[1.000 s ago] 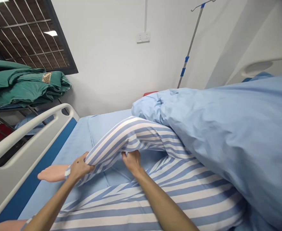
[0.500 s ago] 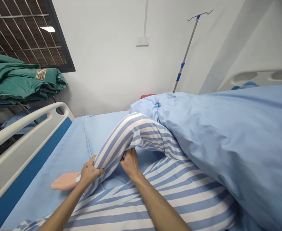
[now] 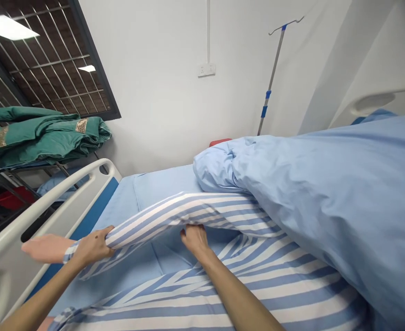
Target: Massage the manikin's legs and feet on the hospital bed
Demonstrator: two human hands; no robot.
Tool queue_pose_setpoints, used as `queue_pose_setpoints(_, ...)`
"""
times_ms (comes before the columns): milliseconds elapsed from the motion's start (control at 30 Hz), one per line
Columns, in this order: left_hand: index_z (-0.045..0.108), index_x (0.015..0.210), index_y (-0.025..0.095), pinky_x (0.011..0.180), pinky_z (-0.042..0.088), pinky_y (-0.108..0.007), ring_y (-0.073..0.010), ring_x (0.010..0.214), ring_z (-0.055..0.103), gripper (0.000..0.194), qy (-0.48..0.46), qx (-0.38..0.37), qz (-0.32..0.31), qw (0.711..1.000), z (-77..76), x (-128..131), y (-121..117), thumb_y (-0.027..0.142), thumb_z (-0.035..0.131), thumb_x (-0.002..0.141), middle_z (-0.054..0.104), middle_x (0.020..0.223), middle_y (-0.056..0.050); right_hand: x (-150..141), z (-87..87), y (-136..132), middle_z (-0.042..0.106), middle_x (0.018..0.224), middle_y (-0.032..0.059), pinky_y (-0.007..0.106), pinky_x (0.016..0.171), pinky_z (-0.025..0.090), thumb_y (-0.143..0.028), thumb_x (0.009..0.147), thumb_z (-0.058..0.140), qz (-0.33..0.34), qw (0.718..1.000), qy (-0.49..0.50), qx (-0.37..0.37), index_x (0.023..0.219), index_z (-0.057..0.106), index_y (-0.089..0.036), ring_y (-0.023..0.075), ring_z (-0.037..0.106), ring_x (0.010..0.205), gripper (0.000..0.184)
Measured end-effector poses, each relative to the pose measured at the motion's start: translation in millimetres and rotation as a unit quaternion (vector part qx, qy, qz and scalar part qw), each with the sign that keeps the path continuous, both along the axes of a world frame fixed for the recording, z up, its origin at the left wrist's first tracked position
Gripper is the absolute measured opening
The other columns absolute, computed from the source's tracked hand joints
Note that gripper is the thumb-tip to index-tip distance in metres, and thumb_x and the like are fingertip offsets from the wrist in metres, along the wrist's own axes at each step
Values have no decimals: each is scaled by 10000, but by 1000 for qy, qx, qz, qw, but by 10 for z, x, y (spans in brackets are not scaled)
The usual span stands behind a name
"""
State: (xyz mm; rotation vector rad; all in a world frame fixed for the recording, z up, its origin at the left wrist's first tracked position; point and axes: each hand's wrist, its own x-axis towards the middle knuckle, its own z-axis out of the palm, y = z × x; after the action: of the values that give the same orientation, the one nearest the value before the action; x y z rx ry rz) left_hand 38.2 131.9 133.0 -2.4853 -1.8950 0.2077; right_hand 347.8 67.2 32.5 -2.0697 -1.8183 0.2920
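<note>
A leg (image 3: 175,211) in blue-and-white striped trousers is raised off the bed, nearly straight, its bare foot (image 3: 47,248) pointing left over the bed's end. My left hand (image 3: 94,248) is closed round the lower leg, a little above the ankle. Beneath the knee, my right hand (image 3: 196,240) is tucked against the underside of the trouser leg; its fingertips are hidden behind the cloth. The other striped leg (image 3: 175,305) lies along the near side of the mattress.
A light blue quilt (image 3: 313,179) covers the upper body at right. The white footboard (image 3: 64,193) borders the sheet (image 3: 168,177) at left. Beyond are folded green bedding (image 3: 50,138), a barred window (image 3: 57,59), an IV pole (image 3: 273,73) and a wall socket (image 3: 206,70).
The raised leg has gone from bent at the knee to nearly straight. My left hand and the foot have moved left towards the footboard; my right hand stays under the knee. The view has shifted slightly.
</note>
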Motion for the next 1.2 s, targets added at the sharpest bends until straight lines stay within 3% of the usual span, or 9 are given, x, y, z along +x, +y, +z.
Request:
queue_pose_setpoints(167, 509, 1149, 266, 709, 410, -304, -263, 892, 594, 574, 72, -9, -29, 997, 209, -132, -4, 307, 531, 577, 645, 1025, -84, -44, -92, -76, 605, 1139, 137, 321, 880, 410, -263, 711, 563, 88, 989, 11, -116, 1087, 611, -163, 275, 546, 1070, 391)
queue_pose_setpoints(400, 485, 1196, 239, 695, 416, -298, -262, 898, 598, 617, 92, -17, -34, 995, 151, -123, 38, 301, 530, 584, 633, 1064, -105, -23, -85, -88, 588, 1156, 171, 339, 862, 433, -309, 706, 571, 118, 982, 4, -146, 1116, 604, -110, 293, 552, 1063, 457)
queue_pose_setpoints(600, 505, 1099, 263, 581, 362, -263, -245, 813, 590, 510, 42, 23, 9, 999, -37, -42, 8, 357, 532, 599, 650, 950, -59, -15, 92, -30, 618, 1096, 164, 317, 891, 388, -263, 824, 425, 37, 998, -9, -46, 1119, 593, -123, 259, 543, 1072, 368)
queue_pose_setpoints(700, 515, 1043, 269, 568, 337, -248, -224, 798, 582, 453, -4, 38, 39, 998, -178, 104, -41, 351, 545, 599, 648, 887, -32, -1, 159, -5, 649, 994, 154, 305, 834, 411, -267, 829, 425, -29, 999, -25, 37, 1057, 614, -129, 246, 583, 980, 327)
queue_pose_setpoints(833, 528, 999, 274, 546, 320, -244, -205, 752, 574, 401, -66, 42, 85, 993, -318, 407, -102, 336, 539, 603, 640, 813, -5, 35, 174, 31, 639, 929, 160, 344, 813, 417, -254, 809, 446, -58, 990, -32, 126, 1026, 594, -98, 250, 585, 909, 305)
queue_pose_setpoints(933, 520, 1021, 290, 544, 326, -239, -197, 752, 574, 448, -130, 40, 91, 987, -363, 762, -148, 344, 572, 580, 641, 808, 14, 112, 182, 53, 576, 1068, 214, 417, 873, 383, -220, 779, 468, -89, 971, -39, 221, 1093, 536, -52, 299, 508, 1034, 363)
queue_pose_setpoints(1033, 535, 1002, 292, 555, 341, -241, -192, 746, 575, 434, -185, 45, 82, 978, -407, 1150, -178, 353, 589, 576, 639, 795, 23, 205, 201, 55, 384, 1312, 237, 476, 949, 321, -183, 761, 462, -131, 941, -39, 311, 1244, 395, -26, 336, 300, 1235, 512)
queue_pose_setpoints(1100, 548, 972, 280, 554, 347, -245, -196, 733, 577, 407, -204, 42, 96, 973, -469, 1339, -186, 350, 594, 574, 639, 779, 18, 241, 203, 55, 284, 1386, 217, 487, 978, 295, -166, 756, 453, -143, 929, -35, 340, 1302, 313, -27, 332, 189, 1291, 581)
queue_pose_setpoints(1200, 552, 954, 269, 549, 354, -249, -202, 714, 579, 393, -225, 35, 120, 966, -626, 1451, -196, 342, 599, 570, 639, 762, 9, 243, 175, 71, 279, 1390, 204, 480, 987, 293, -150, 747, 443, -137, 929, -32, 344, 1318, 290, -26, 326, 187, 1292, 603)
